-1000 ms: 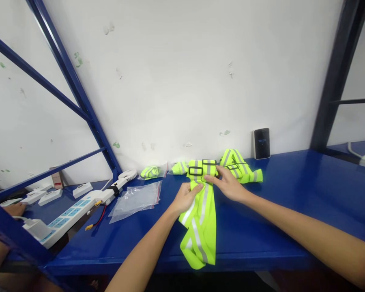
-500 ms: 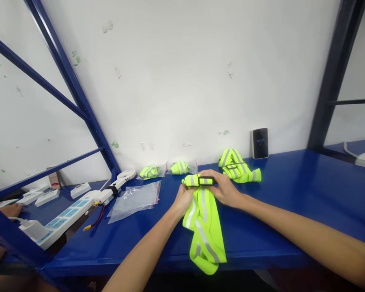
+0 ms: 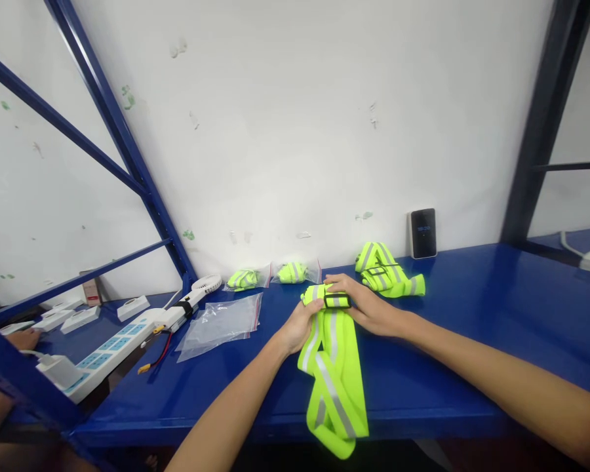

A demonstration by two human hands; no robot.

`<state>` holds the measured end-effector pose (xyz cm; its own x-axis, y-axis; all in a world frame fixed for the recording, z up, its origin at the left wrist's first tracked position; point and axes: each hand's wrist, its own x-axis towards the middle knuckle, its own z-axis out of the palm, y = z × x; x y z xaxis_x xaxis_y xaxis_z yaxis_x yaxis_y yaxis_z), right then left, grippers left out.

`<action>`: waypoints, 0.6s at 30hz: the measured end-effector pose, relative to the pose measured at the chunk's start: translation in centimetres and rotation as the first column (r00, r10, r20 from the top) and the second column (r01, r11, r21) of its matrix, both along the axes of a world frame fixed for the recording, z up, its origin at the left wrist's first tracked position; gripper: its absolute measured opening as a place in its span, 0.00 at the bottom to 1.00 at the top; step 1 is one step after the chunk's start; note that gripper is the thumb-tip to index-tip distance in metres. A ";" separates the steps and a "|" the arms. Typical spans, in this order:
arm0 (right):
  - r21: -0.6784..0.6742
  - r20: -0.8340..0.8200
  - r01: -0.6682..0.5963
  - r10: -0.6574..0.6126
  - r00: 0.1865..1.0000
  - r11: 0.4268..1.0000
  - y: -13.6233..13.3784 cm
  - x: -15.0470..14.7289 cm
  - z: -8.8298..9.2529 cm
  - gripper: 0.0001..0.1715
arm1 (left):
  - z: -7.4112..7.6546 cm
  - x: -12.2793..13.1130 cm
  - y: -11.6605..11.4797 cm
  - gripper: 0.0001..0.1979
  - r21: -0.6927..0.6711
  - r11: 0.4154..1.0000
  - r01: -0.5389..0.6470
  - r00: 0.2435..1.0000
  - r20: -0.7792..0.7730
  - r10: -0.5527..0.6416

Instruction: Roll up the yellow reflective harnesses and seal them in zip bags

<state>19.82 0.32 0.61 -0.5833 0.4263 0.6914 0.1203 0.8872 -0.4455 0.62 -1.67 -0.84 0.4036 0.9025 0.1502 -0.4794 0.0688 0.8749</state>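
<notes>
A neon-yellow reflective strap (image 3: 332, 367) with silver stripes is partly rolled up at its top end, where a black buckle shows. My left hand (image 3: 299, 324) grips the left side of the roll, its thumb lying on top. On the right side, my right hand (image 3: 361, 301) is closed around the roll near the buckle. The loose, folded length hangs down from the roll and past the table's front edge. Behind my right hand lies a second reflective strap (image 3: 388, 272), loosely bundled. Two more rolled straps in clear bags, a left bagged strap (image 3: 244, 279) and a right bagged strap (image 3: 292, 272), rest by the wall.
Flat clear zip bags (image 3: 221, 324) lie left of my hands on the blue table (image 3: 447, 367). Farther left are a power strip (image 3: 113, 347), a white fan (image 3: 206, 284) and a red-black cable (image 3: 163, 354). A dark-screened device (image 3: 423, 233) leans on the wall. Another person's hand (image 3: 24, 339) shows at far left.
My left thumb has come over the top of the roll, and the roll has tipped and sits slightly lower. My right fingers have shifted onto its upper side.
</notes>
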 end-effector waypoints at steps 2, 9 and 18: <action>-0.040 0.057 -0.033 0.035 0.998 0.999 -0.8 0.2 0.8 0.26 | 0.2 -0.2 0.1 0.25 0.021 0.999 -0.031 0.999 0.008 0.031; -0.678 -0.197 -0.142 0.007 0.980 0.721 -0.6 -0.7 0.8 0.50 | 1.2 -1.8 0.3 0.23 0.096 0.995 -0.021 0.998 -0.064 0.027; -0.724 -0.246 -0.187 0.005 0.969 0.664 0.3 -1.3 0.4 0.41 | 0.6 -2.5 0.5 0.32 0.040 0.999 0.019 0.975 -0.222 -0.009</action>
